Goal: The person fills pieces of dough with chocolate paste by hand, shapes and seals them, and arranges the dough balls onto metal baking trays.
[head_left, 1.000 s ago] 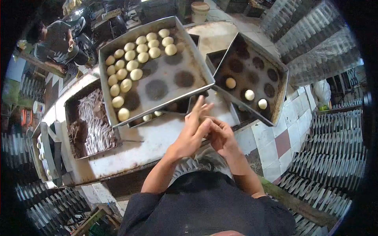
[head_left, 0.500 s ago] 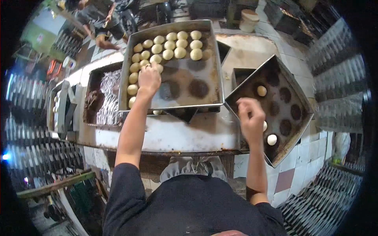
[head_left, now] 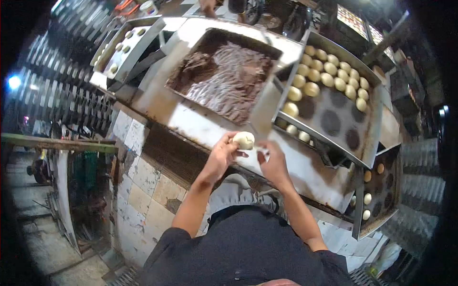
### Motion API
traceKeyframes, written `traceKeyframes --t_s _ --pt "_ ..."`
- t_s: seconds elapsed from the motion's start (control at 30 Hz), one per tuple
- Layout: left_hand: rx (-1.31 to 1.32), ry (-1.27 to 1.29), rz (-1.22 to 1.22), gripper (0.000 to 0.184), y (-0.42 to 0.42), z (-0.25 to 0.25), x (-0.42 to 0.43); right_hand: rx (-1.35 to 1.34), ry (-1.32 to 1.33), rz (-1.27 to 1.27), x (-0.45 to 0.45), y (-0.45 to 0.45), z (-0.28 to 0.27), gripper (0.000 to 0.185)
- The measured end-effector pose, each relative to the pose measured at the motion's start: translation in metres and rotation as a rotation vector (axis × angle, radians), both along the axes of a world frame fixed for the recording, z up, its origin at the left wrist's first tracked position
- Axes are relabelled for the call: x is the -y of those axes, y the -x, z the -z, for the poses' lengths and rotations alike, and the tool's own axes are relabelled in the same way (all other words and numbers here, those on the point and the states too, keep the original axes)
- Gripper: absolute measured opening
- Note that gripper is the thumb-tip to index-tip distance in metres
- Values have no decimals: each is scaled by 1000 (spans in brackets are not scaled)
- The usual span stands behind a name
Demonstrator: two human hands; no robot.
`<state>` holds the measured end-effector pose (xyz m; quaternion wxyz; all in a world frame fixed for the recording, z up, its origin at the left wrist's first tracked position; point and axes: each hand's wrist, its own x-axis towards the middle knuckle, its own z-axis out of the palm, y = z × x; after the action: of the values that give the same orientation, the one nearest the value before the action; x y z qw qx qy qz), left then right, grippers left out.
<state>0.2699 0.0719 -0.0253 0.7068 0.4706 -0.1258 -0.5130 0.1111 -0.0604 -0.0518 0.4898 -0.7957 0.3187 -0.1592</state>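
My left hand (head_left: 222,156) is closed on a pale dough ball (head_left: 244,140) just above the table's front edge. A crease shows on the ball's right side. Right beside it is my right hand (head_left: 274,164), fingers half curled with the thumb apart from them, slightly blurred. Nothing shows in that hand. Beyond my hands lies a tray of brown filling (head_left: 257,76) with pale, thin strips (head_left: 214,95) piled in it. To the right, a large metal tray (head_left: 329,151) holds rows of round dough balls (head_left: 329,79).
A lower tray (head_left: 359,209) at the right holds a few dough balls. Another tray (head_left: 125,64) with small pieces stands at the far left. Slatted racks (head_left: 52,66) rise on the left. Across the table (head_left: 191,121), part of another person's arm (head_left: 208,7) shows.
My view has turned left. Both hands have left the dough trays and come together before me, with a dough ball now in my left hand.
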Motion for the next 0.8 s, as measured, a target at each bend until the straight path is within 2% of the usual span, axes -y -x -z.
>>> traceKeyframes --t_s 0.03,0.1,0.17,0.2,0.23,0.3,0.37,0.43,0.5,0.63,0.8 --pt "-56 -30 12 39 -14 17 -21 1 217 68 -4 -26 21 29" --pt "-155 -15 -41 39 -37 21 -47 -30 340 125 -11 -66 48 36" --pt "-254 5 -94 38 -66 24 -62 -149 116 367 -13 -84 72 33" --pt "-232 15 -139 39 -82 25 -72 -84 32 438 -20 -89 62 25" --pt "-208 21 -187 40 -98 26 -81 -98 46 425 -24 -89 60 25" --pt "-241 67 -247 39 -134 28 -94 -51 318 369 -20 -99 57 17" --pt "-246 74 -296 37 -165 36 -103 -92 313 337 -22 -152 8 15" --pt "-257 77 -305 35 -188 40 -108 55 389 -31 -10 -219 -11 20" --pt "-202 30 -234 37 -203 41 -113 -1 471 -186 -1 -284 -1 24" --pt "-65 7 -293 40 -215 62 -133 -70 588 -358 18 -390 37 26" --pt "-174 1 -439 34 -221 84 -179 -62 637 -447 29 -414 79 26"
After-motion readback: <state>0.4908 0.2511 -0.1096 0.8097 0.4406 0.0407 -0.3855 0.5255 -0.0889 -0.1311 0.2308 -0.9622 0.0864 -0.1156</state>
